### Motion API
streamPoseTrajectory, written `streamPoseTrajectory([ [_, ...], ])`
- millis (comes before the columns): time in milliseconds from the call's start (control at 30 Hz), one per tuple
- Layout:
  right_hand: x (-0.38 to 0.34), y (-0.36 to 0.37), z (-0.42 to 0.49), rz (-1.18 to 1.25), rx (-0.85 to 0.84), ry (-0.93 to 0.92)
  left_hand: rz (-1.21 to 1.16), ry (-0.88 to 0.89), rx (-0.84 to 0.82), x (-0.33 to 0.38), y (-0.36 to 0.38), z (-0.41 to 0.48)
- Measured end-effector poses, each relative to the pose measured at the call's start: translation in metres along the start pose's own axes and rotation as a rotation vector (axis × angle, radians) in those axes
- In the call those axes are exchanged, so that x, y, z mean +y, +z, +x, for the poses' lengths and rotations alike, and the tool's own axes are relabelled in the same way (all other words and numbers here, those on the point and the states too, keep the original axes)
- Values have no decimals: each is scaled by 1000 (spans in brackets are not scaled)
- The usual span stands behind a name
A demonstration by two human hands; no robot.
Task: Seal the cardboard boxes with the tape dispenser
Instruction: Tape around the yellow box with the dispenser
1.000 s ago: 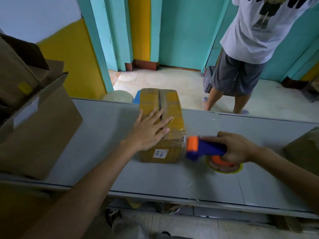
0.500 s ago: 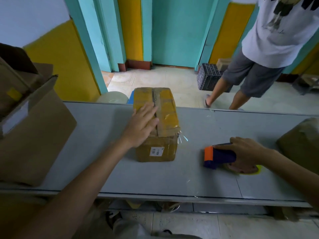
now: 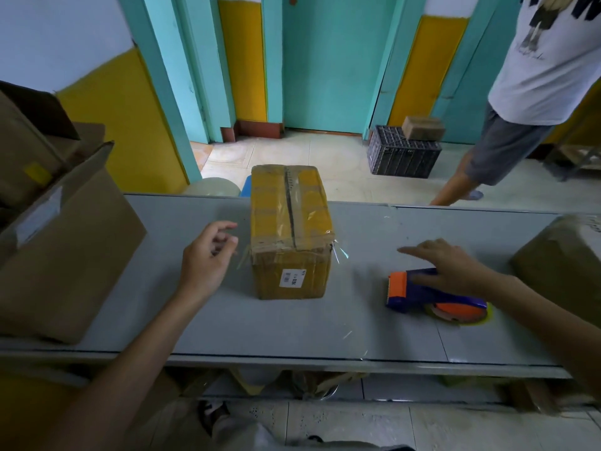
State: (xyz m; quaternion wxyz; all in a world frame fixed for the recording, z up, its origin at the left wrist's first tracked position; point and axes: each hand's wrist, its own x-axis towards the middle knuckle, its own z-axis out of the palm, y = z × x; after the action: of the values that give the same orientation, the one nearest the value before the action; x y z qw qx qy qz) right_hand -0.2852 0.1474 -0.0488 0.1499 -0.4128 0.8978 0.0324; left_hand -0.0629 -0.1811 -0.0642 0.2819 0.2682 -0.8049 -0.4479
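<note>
Taped box (image 3: 289, 232) sits mid-table (image 3: 292, 330), tape dispenser (image 3: 422, 296) lying to its right under my flat, straight-fingered right hand (image 3: 452, 266), left hand (image 3: 208, 255) loosely curled, empty, just beside the box, so I'd press the loose tape tails (image 3: 339, 252) down firmly.

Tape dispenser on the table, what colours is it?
The tape dispenser is dark blue with orange parts; the head view shows it best.

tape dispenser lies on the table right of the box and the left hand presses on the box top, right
No: the head view shows the left hand beside the box, off its top. The tape dispenser does lie on the table right of it.
</note>
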Motion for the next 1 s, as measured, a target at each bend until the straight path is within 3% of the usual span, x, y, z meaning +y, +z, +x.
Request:
streamPoseTrajectory([
  [100,-47,-13,10,477,260,-111,-37,-20,-36,3,3,-4],
  [200,-88,-19,21,675,325,-159,-93,-49,-42,5,9,-6],
  [467,-126,-8,46,900,236,-58,-118,-149,-10,1,13,-10],
  [600,-133,1,48,893,296,2,-143,-255,-61,-8,15,-15],
  [667,-131,4,48,784,245,-2,-200,-266,-82,-6,13,-18],
  [767,-119,2,47,555,196,-22,-9,-115,-147,-3,5,-19],
  [900,-114,-16,42,759,393,-138,76,122,-116,8,1,-13],
  [1000,-116,-19,47,686,356,-301,123,257,-196,6,11,-11],
])
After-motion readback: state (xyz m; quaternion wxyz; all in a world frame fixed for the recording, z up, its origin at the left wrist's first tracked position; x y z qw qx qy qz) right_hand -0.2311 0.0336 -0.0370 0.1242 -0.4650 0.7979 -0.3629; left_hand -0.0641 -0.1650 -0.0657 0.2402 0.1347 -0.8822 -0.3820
